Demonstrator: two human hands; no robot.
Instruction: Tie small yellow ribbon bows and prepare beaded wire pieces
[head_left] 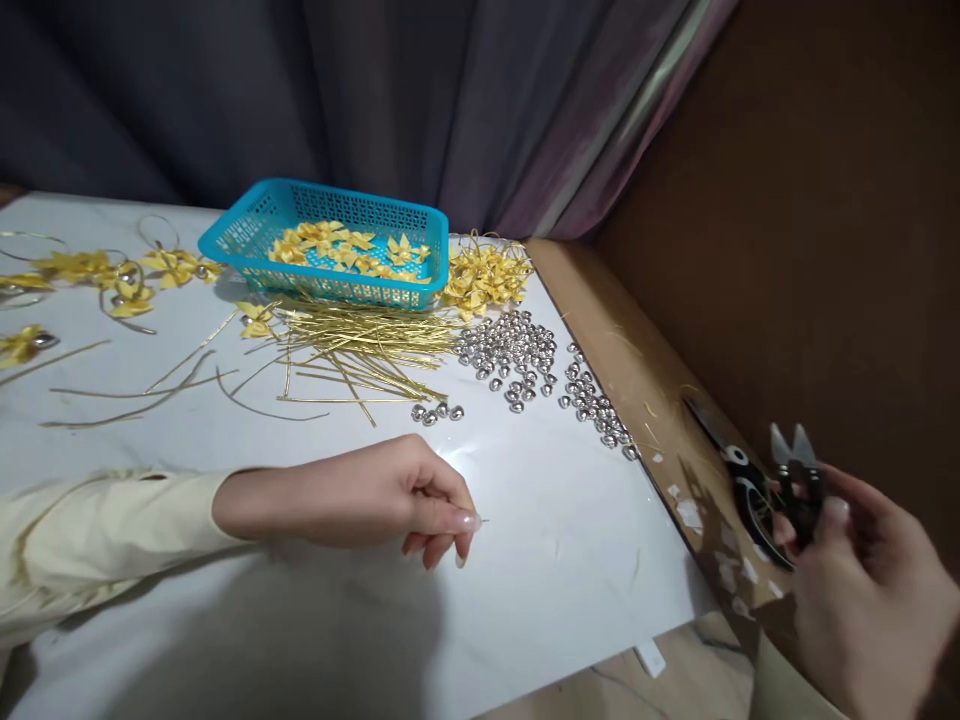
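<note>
The left hand (409, 500) is positioned over the white marbled tabletop (540, 585), with thumb and index finger pinched together. A thin, short tip (484, 520) projects from this pinch; it is too small to identify, though it may be wire. The right hand (870, 590) is beyond the right edge of the tabletop and grips a pair of black-handled snips with short silver blades (799, 480). The blades point upward, with a narrow gap between their points.

Near the snips, a larger pair of black-handled scissors (739, 457) lies on the brown ledge (600, 310) alongside the tabletop, near pale scraps (688, 514).

Forward of the left hand lies a small group of shiny silver beads (437, 412). Behind it, a loose bundle of straight gold wires (360, 340) lies in front of a blue perforated plastic basket (229, 232) that contains yellow folded-petal flowers (322, 238). A heap of similar yellow flowers (484, 280) is just beside the basket's right end. A larger spread of silver beads (517, 345) extends from there toward the tabletop's right edge. At the far left, yellow flowers with wire stems (75, 265) lie scattered.
</note>
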